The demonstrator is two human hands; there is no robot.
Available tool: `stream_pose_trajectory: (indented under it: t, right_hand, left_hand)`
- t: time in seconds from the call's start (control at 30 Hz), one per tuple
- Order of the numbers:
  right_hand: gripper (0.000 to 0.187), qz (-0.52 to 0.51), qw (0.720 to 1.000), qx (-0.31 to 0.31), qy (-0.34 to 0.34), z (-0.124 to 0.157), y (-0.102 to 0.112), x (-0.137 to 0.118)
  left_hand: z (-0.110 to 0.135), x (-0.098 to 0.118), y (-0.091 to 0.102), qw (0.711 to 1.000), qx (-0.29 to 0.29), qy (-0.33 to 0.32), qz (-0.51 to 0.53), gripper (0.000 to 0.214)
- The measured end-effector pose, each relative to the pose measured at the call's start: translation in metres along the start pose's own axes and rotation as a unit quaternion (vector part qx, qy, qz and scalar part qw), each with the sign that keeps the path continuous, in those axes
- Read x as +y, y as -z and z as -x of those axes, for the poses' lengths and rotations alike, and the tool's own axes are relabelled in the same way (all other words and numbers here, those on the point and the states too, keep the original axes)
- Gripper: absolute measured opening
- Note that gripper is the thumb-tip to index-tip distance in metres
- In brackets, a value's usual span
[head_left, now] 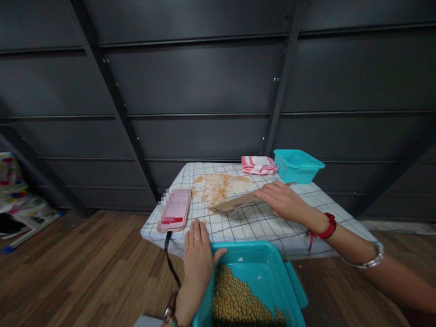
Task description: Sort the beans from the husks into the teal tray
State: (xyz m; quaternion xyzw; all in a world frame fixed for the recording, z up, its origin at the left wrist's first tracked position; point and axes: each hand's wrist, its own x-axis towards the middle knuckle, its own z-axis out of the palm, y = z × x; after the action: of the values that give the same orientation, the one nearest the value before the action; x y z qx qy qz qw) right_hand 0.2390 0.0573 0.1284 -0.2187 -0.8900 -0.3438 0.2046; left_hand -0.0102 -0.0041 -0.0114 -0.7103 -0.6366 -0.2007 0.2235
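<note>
My left hand [198, 258] grips the near left rim of a teal bin [269, 265] that holds a heap of yellow beans [238, 302], thumb inside the rim and fingers outside. My right hand [281, 200] holds a flat piece of brown cardboard [235, 203] tilted on the checked tablecloth [259, 222]. The cardboard's left end touches the near edge of a spread pile of beans and pale grains [220, 185] on the table.
A pink phone [174, 210] with a black strap lies at the table's left edge. A pink striped cloth [258, 164] and a second teal bin [297, 165] sit at the back. Dark metal wall panels stand behind; wooden floor lies around.
</note>
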Motion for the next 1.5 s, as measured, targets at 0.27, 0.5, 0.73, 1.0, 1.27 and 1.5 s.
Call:
stream_pose_trajectory:
  t: [0.27,0.5,0.73,1.0,1.27,1.5]
  right_hand:
    - [0.033,-0.005,1.0,-0.022,-0.001,0.005,0.001,-0.005]
    - [0.033,-0.006,1.0,-0.008,0.001,0.011,0.01,-0.005]
    - [0.036,-0.005,1.0,-0.015,-0.002,0.007,0.008,-0.008]
    - [0.037,-0.009,1.0,-0.017,0.009,0.013,0.019,-0.007]
    - [0.032,0.007,1.0,-0.019,0.007,0.011,0.016,-0.007]
    - [0.034,0.002,1.0,-0.029,0.01,0.016,0.02,-0.006]
  left_hand:
    - [0.0,0.001,0.002,1.0,0.012,0.009,-0.003,0.086]
    - [-0.002,0.002,0.005,1.0,0.01,0.001,-0.005,0.088]
    - [0.0,0.002,0.001,1.0,0.01,0.008,0.007,0.086]
    - [0.0,0.002,-0.001,1.0,0.012,0.008,0.017,0.087]
    - [0.0,0.003,0.003,1.0,0.012,0.004,-0.003,0.089]
    - [-0.001,0.001,0.0,1.0,0.004,0.004,0.013,0.086]
